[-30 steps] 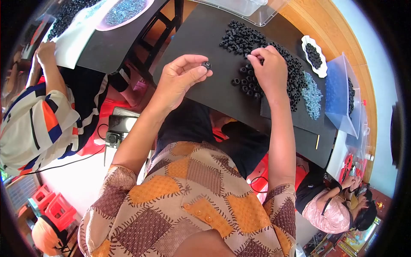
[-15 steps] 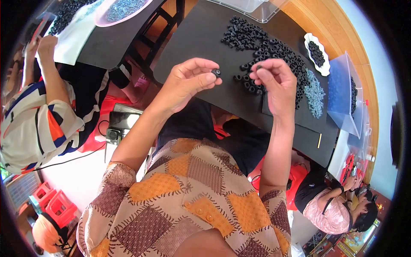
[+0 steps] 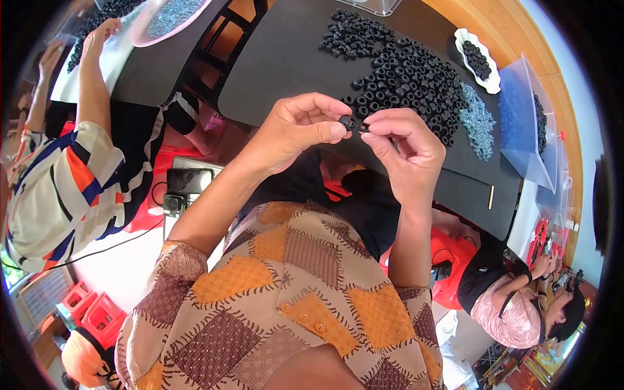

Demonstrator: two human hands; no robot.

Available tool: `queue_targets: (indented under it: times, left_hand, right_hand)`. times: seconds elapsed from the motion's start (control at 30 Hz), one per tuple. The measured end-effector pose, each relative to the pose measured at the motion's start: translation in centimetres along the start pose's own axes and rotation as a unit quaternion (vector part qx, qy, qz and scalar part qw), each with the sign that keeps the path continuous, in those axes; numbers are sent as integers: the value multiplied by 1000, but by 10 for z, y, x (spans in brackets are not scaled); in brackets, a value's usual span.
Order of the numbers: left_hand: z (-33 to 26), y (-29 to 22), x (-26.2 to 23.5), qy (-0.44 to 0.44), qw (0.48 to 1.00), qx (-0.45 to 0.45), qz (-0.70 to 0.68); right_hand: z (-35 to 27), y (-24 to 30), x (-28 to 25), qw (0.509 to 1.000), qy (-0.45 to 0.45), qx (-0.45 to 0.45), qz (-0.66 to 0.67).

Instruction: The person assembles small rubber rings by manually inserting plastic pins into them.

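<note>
Above the near edge of the black table (image 3: 260, 71), my left hand (image 3: 292, 133) pinches a small round black part with a hole (image 3: 348, 122) between thumb and fingertips. Close on its right, my right hand (image 3: 411, 144) is closed on a smaller dark piece (image 3: 364, 127), mostly covered by the fingertips. The two pieces face each other with almost no gap; whether they touch I cannot tell. Behind my hands spreads a pile of black ring-shaped parts (image 3: 409, 84). To its right lies a heap of small clear bluish pieces (image 3: 478, 123).
A white scalloped dish (image 3: 494, 81) of black parts stands at the far right, beside a clear plastic bin (image 3: 520, 117). A thin yellow stick (image 3: 491, 197) lies near the right edge. Co-workers sit at left (image 3: 71, 188) and right (image 3: 507, 312). A pink basin (image 3: 138, 32) stands far left.
My right hand has moved left and my left hand slightly right, bringing the two black pieces close together. The left co-worker's arms have shifted.
</note>
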State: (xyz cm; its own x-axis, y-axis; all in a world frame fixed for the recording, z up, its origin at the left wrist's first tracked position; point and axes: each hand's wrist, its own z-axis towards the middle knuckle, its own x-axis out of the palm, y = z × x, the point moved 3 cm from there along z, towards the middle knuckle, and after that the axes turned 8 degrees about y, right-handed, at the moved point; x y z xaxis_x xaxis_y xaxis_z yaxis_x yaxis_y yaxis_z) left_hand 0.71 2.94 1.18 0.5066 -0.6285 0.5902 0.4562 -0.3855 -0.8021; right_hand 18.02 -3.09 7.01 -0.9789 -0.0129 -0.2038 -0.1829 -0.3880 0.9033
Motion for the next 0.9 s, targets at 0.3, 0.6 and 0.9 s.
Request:
queue_targets:
  times: [0.3, 0.6, 0.9]
  left_hand:
    - [-4, -14, 12, -19, 986, 27, 165]
    - [-7, -15, 6, -56, 978, -27, 198]
    - [-11, -12, 0, -59, 988, -35, 137]
  right_hand:
    - [-3, 4, 5, 990, 3, -41, -131]
    - [-8, -2, 17, 966, -9, -108, -236]
    - [-5, -14, 19, 992, -16, -45, -116]
